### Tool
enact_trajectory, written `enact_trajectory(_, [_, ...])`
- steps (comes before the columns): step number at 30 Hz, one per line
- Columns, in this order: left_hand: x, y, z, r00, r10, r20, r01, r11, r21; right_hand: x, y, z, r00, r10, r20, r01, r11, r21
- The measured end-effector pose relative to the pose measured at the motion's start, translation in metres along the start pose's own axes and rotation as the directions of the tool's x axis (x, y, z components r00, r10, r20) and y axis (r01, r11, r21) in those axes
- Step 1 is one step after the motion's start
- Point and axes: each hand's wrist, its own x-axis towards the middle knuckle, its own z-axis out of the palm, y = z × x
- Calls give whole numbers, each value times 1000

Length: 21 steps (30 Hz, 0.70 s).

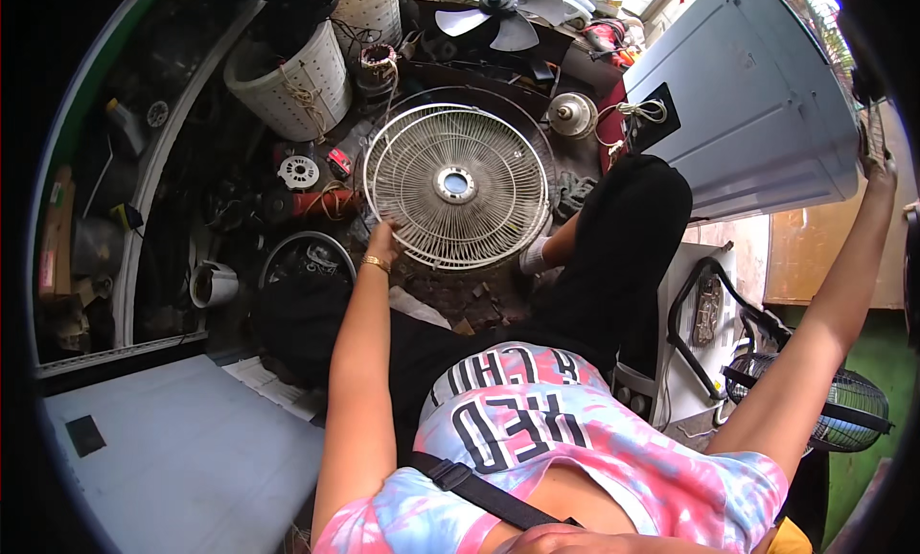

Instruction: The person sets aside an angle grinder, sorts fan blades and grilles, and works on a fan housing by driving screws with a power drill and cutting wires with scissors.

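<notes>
My left hand [383, 236] grips the lower left rim of a round white wire fan grille [402, 180], which lies over a larger dark ring on the cluttered floor between my legs. My right arm is stretched out to the upper right, where my right hand [877, 161] is closed at a narrow upright object beside the edge of a large grey-blue panelled cabinet [738, 94]; I cannot make out what it holds. A metal motor-like part [572, 113] with loose cord sits right of the grille.
White perforated tubs [287, 84], a metal fan blade [489, 17] and assorted parts crowd the back. A shelving unit [134, 228] and grey-blue flat panel [172, 449] are left. A black caged fan [824, 405] and white appliance panel [690, 295] are right. My knee rises beside the cabinet.
</notes>
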Motion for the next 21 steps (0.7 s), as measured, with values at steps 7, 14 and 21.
enact_trajectory(7, [41, -11, -34, 979, 183, -94, -123, 887, 445, -2, -1, 7, 1000, -7, -4, 7, 1000, -18])
enact_trajectory(14, [22, -53, -15, 896, 231, -380, 123, 692, 711, -18, 6, 25, 1000, -3, -13, 3, 999, 34])
enact_trajectory(21, [-17, -28, -17, 866, 335, -372, 192, 465, 864, -48, 23, 61, 999, -7, 36, -2, 970, 242])
